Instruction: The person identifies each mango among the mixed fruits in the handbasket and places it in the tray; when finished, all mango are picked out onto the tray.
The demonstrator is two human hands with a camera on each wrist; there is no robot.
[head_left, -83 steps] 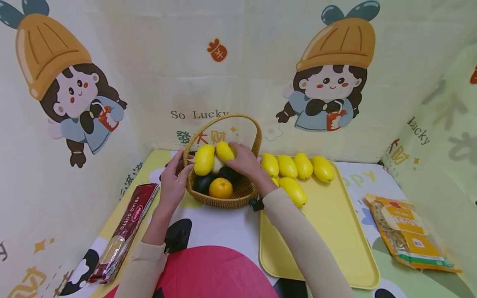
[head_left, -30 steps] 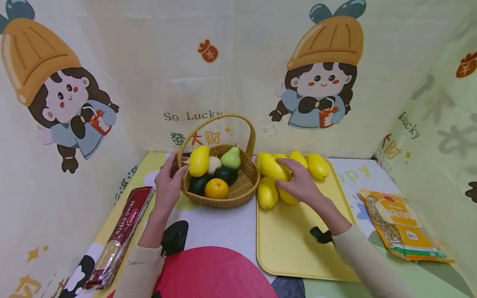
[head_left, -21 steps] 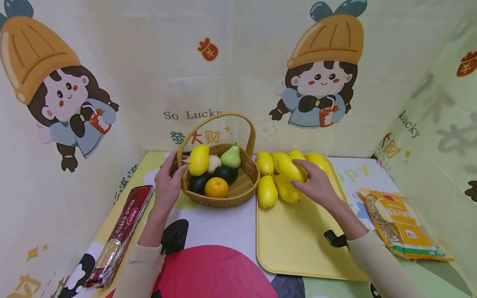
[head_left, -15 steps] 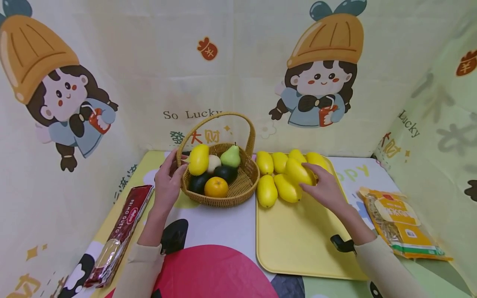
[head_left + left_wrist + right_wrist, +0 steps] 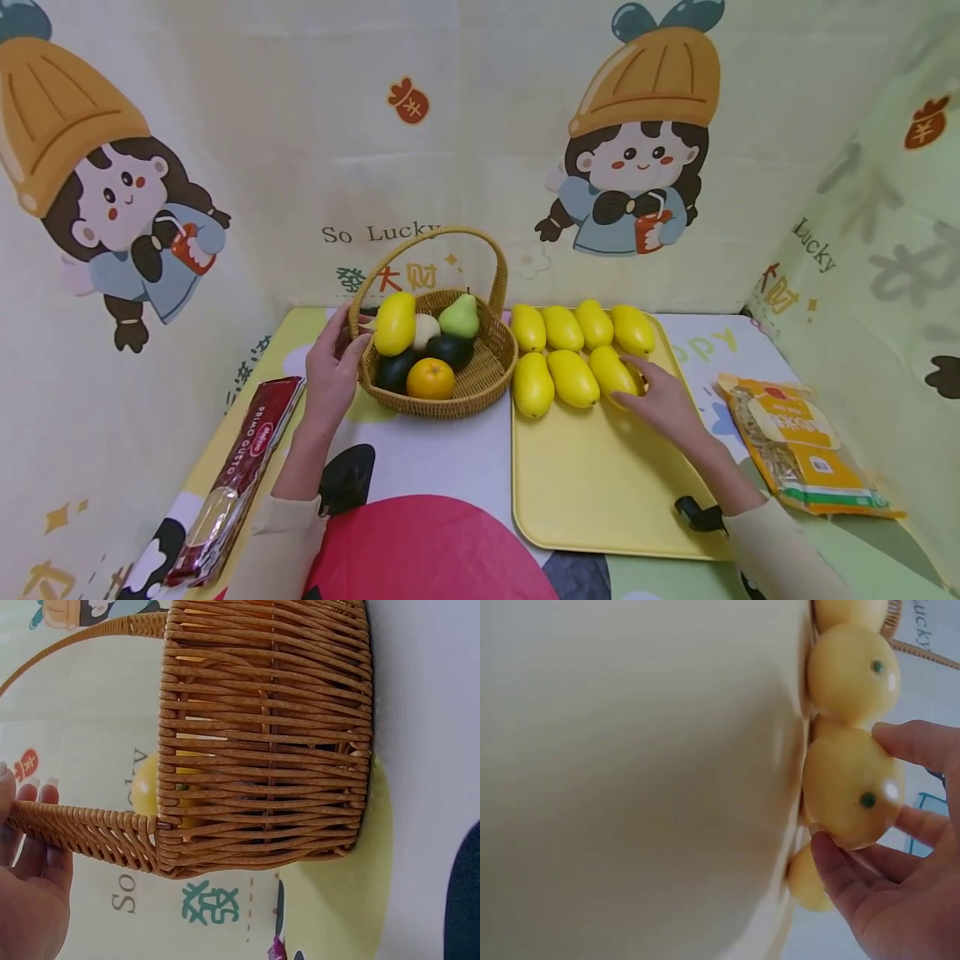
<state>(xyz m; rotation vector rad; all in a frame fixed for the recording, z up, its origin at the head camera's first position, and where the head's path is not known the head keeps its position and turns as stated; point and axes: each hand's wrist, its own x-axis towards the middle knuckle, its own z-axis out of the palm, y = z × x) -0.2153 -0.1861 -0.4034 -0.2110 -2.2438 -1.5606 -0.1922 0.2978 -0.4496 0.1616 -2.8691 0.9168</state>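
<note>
My left hand [image 5: 332, 369] grips the left base of the handle of a wicker basket [image 5: 450, 407]; in the left wrist view its fingers curl round the woven handle [image 5: 82, 829]. Inside the basket lie a yellow mango [image 5: 395, 323], a green pear [image 5: 459, 317], an orange [image 5: 431, 379], a pale round thing [image 5: 425, 331] and two dark fruits [image 5: 452, 351]. Over the yellow tray [image 5: 592, 500], my right hand [image 5: 663, 404] holds a mango [image 5: 851, 787] between thumb and fingers, low at the right end of the front row. Beside it sits another mango [image 5: 573, 379].
Several mangoes [image 5: 561, 328] line the back of the tray, and one more mango [image 5: 533, 385] starts the front row. At left lies a long red packet [image 5: 240, 475]. An orange bag [image 5: 806, 446] of dry food lies right of the tray. A printed cloth stands behind.
My right hand has taken a mango from the basket to the tray, moving right and then down to the front row. The left hand has stayed at the basket handle.
</note>
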